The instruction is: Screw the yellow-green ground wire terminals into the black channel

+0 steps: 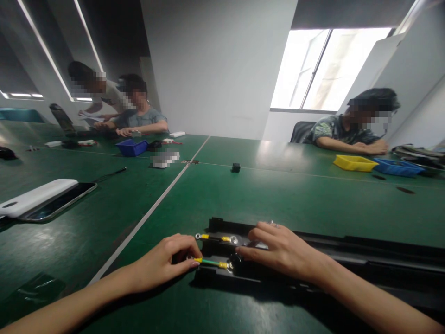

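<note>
A long black plastic housing (347,260) lies across the green table in front of me. At its left end sit two short yellow-green wires with ring terminals, an upper wire (215,238) and a lower wire (210,263). My left hand (167,262) pinches the left end of the lower wire, fingers closed on it. My right hand (281,250) rests on top of the housing with a ring on one finger; its fingertips press down near a black round part (236,260) beside the lower wire's terminal.
A phone (59,202) and a white power bank (34,197) lie at the left. A small black block (235,167) sits mid-table. Blue tray (132,147) far left, yellow tray (354,163) and blue tray (398,167) far right. Three other people sit at the far side.
</note>
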Demonstrator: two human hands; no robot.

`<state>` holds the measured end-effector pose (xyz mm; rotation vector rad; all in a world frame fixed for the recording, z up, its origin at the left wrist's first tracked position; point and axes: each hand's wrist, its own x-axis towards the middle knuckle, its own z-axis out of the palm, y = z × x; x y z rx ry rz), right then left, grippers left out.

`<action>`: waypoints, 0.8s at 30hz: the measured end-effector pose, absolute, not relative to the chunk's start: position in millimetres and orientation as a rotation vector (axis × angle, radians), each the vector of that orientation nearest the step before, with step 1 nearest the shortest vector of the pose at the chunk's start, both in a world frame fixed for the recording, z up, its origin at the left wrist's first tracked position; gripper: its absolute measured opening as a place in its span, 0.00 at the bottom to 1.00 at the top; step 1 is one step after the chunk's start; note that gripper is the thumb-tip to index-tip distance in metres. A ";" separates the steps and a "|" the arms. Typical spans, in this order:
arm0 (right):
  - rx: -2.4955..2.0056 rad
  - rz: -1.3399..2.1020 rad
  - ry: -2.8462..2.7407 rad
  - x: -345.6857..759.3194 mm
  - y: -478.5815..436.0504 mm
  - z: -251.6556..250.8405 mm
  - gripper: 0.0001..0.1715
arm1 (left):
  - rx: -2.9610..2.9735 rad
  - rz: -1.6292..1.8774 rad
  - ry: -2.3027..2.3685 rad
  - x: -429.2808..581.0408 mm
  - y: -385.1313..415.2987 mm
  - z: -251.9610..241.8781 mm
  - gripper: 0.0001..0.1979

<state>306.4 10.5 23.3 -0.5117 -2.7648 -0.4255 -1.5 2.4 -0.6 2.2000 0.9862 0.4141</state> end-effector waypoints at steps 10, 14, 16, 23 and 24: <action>-0.492 -0.441 -2.734 306.3 11.3 22.5 0.15 | 2.195 0.410 0.984 -2.2 5.1 -3.0 0.05; -0.502 -0.426 -2.746 306.6 11.9 21.1 0.15 | 2.197 0.404 0.991 -2.9 3.9 -3.8 0.05; -0.505 -0.415 -2.748 306.8 12.1 20.8 0.15 | 2.196 0.401 0.988 -2.8 3.2 -3.7 0.05; -0.518 -0.400 -2.749 307.5 11.2 20.8 0.14 | 2.192 0.404 0.989 -1.9 2.4 -1.8 0.05; -0.520 -0.402 -2.747 307.5 11.1 20.7 0.14 | 2.193 0.406 0.987 -1.9 2.7 -1.9 0.05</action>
